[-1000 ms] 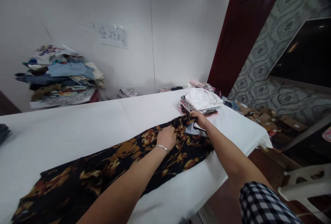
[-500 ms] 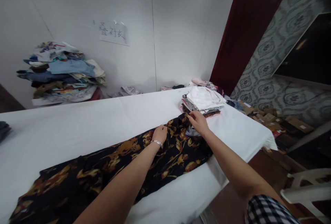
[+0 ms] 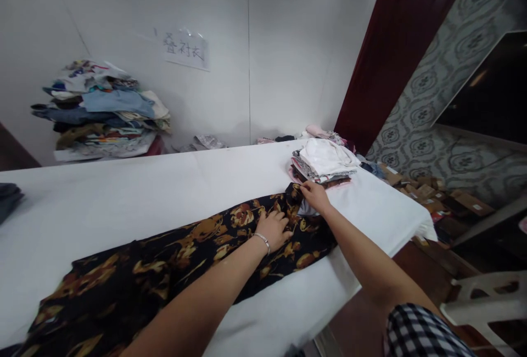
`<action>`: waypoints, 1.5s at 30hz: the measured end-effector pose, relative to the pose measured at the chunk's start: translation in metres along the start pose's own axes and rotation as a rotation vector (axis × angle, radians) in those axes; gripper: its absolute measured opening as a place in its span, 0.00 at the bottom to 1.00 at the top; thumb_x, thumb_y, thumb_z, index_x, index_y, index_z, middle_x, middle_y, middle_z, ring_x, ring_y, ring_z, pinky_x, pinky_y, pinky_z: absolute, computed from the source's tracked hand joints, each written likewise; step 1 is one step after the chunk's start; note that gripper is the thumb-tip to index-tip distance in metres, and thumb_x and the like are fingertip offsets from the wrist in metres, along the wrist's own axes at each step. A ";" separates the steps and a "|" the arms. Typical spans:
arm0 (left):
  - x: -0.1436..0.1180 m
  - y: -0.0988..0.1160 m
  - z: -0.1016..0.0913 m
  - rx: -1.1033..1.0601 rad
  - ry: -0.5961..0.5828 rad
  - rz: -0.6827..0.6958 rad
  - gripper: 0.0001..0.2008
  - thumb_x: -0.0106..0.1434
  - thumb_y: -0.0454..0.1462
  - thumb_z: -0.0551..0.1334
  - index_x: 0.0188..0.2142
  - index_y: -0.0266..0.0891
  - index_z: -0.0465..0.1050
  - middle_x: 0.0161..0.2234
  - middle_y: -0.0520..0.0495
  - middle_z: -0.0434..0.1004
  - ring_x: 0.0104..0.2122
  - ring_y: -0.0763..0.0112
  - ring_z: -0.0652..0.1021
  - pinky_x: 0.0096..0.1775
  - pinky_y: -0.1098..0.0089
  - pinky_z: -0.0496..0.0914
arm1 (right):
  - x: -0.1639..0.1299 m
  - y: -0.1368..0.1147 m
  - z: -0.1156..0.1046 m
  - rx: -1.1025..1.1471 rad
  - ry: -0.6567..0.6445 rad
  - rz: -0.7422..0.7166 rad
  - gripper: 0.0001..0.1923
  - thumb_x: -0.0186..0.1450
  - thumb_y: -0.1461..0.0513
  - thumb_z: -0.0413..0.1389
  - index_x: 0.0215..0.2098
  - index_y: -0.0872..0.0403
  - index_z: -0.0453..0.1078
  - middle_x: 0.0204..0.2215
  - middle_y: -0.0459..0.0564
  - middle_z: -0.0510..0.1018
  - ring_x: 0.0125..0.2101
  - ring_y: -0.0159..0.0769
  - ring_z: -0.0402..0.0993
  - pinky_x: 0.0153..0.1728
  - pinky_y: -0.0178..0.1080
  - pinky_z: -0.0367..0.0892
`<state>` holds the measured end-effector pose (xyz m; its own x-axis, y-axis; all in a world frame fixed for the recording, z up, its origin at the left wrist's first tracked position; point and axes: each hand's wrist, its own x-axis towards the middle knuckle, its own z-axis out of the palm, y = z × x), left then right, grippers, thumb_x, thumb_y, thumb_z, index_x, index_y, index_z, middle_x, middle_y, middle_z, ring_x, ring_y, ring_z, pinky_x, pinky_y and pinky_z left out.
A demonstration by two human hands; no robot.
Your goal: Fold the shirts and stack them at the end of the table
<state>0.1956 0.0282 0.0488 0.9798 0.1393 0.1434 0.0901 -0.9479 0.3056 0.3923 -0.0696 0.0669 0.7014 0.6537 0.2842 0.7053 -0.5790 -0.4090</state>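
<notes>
Two bare hands rest on a long black garment (image 3: 185,252) printed with rust and gold leaf shapes, its soft cloth lying flat and slightly rumpled in a band across the white table (image 3: 123,192) from seven o'clock up toward two o'clock. The left hand (image 3: 275,229), a thin silver bracelet (image 3: 262,240) at its wrist, lies palm down with fingers spread loosely on the fabric, gripping nothing. The right hand (image 3: 315,195) sits at the garment's far end, fingers curled onto the cloth's edge; whether they pinch it cannot be told. Just beyond, at one o'clock, stands a low folded stack (image 3: 323,160) topped with white cloth. A tall, uneven clothes pile (image 3: 102,110) sits at ten o'clock.
</notes>
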 end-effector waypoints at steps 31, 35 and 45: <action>-0.271 -0.061 -0.077 0.095 0.563 -0.671 0.14 0.65 0.41 0.53 0.47 0.43 0.72 0.52 0.45 0.73 0.54 0.64 0.70 0.57 0.59 0.61 | -0.088 -0.050 -0.005 0.260 -0.033 -0.486 0.17 0.64 0.52 0.48 0.44 0.49 0.72 0.45 0.53 0.76 0.48 0.44 0.71 0.50 0.48 0.66; -0.276 -0.080 -0.102 0.118 0.599 -0.811 0.15 0.65 0.41 0.51 0.46 0.44 0.72 0.51 0.47 0.74 0.53 0.64 0.70 0.56 0.62 0.62 | -0.118 -0.116 0.012 0.284 -0.259 -0.727 0.18 0.65 0.53 0.50 0.51 0.47 0.70 0.55 0.52 0.70 0.56 0.44 0.64 0.57 0.51 0.59; -0.237 -0.126 -0.112 -0.038 0.326 -1.028 0.11 0.55 0.43 0.61 0.36 0.41 0.76 0.37 0.44 0.80 0.39 0.61 0.77 0.41 0.68 0.68 | -0.136 -0.106 0.070 0.113 -0.379 -0.763 0.23 0.64 0.54 0.52 0.58 0.46 0.65 0.60 0.54 0.63 0.61 0.48 0.56 0.59 0.60 0.51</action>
<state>-0.0675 0.1466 0.0817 0.3424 0.9386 0.0432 0.8319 -0.3242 0.4503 0.2149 -0.0631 0.0105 -0.0570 0.9747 0.2159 0.9415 0.1244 -0.3132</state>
